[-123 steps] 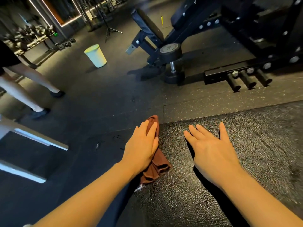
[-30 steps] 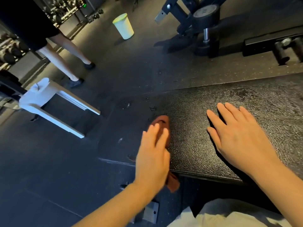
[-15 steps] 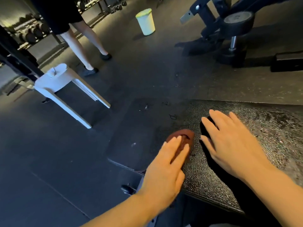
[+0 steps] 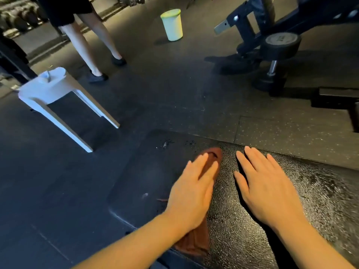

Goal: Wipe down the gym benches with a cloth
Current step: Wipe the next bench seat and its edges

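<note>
Your left hand (image 4: 191,188) presses the brown cloth (image 4: 210,158) flat, fingers straight, near the worktop (image 4: 291,200) end; right hand (image 4: 266,188) rests flat beside it, bracing. Step: mid-wipe. Next pass likely needs steady pressure toward the unwiped end.

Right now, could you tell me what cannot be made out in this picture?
Head view:
- Cloth: its middle is hidden under the left hand.
- Bench pad: its right end is cut off by the frame edge.
- Bystander: cut off above the thighs by the top edge.
- Bucket: contents hidden by its rim.
</note>
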`<state>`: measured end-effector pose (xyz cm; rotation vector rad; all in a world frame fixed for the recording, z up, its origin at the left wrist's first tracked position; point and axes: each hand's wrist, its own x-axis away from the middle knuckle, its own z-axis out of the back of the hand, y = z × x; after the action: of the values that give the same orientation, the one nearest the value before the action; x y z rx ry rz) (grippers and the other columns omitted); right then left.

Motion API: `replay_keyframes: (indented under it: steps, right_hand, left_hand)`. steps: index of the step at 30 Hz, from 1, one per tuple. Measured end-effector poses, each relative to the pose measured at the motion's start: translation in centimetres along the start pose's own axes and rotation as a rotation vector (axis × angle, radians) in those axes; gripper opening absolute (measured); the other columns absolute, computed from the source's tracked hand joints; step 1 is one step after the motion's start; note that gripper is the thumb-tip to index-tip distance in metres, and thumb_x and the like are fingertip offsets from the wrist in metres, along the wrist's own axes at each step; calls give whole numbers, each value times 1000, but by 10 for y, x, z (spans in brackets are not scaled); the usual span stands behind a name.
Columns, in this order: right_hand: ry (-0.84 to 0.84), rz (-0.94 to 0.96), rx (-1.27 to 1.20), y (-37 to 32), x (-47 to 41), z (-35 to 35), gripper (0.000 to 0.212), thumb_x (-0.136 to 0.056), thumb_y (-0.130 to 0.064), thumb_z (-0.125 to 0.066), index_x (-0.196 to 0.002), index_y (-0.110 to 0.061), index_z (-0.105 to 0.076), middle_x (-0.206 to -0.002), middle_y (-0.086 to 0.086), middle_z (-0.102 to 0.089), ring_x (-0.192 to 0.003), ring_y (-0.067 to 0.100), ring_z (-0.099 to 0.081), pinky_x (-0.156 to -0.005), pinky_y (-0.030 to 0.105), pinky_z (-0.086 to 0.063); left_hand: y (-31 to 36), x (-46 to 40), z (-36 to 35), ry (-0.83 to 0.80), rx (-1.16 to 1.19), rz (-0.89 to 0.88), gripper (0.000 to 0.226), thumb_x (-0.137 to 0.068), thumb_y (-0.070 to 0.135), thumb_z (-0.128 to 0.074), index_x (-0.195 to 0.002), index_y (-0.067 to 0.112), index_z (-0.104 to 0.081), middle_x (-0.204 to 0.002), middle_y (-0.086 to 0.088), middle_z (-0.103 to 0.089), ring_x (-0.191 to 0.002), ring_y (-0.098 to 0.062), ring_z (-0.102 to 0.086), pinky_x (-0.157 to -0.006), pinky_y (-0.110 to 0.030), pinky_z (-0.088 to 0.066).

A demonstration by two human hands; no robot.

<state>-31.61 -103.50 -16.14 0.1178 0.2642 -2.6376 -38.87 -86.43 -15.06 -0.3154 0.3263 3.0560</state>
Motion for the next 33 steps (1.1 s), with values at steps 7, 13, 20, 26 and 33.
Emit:
replay_keyframes:
  steps: [7, 13, 20, 26, 33]
  right_hand:
    - [-10, -13, 4, -1, -1, 2, 61, -94, -45, -26, -138, -12, -52, -142, 9, -50, -134, 24, -45, -112, 39, -22]
    - [-12, -13, 25, -2, -1, 3, 59, -94, -44, -29, -137, -12, -52, -142, 8, -51, -134, 23, -46, -111, 39, -22]
    - [1, -21, 26, -4, -1, 5, 60, -93, -45, -29, -137, -12, -53, -141, 8, -52, -132, 23, -47, -110, 39, -23]
    - [11, -11, 40, -3, -1, 4, 57, -93, -43, -33, -137, -12, -53, -141, 8, -52, -132, 23, -47, -110, 40, -23]
    - [-27, -10, 5, -3, -2, 6, 60, -94, -44, -27, -139, -13, -50, -143, 8, -49, -135, 23, -43, -112, 40, -23]
  left_hand:
    - [-6, -28, -6, 1, -148, 27, 44, -96, 22, -41, -136, 7, -53, -142, -15, -48, -131, -30, -46, -113, -41, -27]
    - [-34, -37, 10, -38, -77, -43, 44, -102, 27, -32, -144, 18, -44, -151, -3, -37, -136, -17, -40, -111, -17, -20]
    - [-11, -46, -11, -18, -60, 45, 48, -89, 14, -64, -134, 4, -54, -141, -17, -49, -126, -29, -51, -103, -36, -44]
    - [-46, -55, -5, 67, -157, 34, 40, -94, 17, -52, -133, 10, -56, -141, -12, -50, -122, -30, -52, -95, -39, -50]
    - [-13, -58, -15, 72, -155, -109, 46, -84, 15, -63, -129, 5, -58, -136, -10, -54, -118, -24, -40, -105, -29, -31]
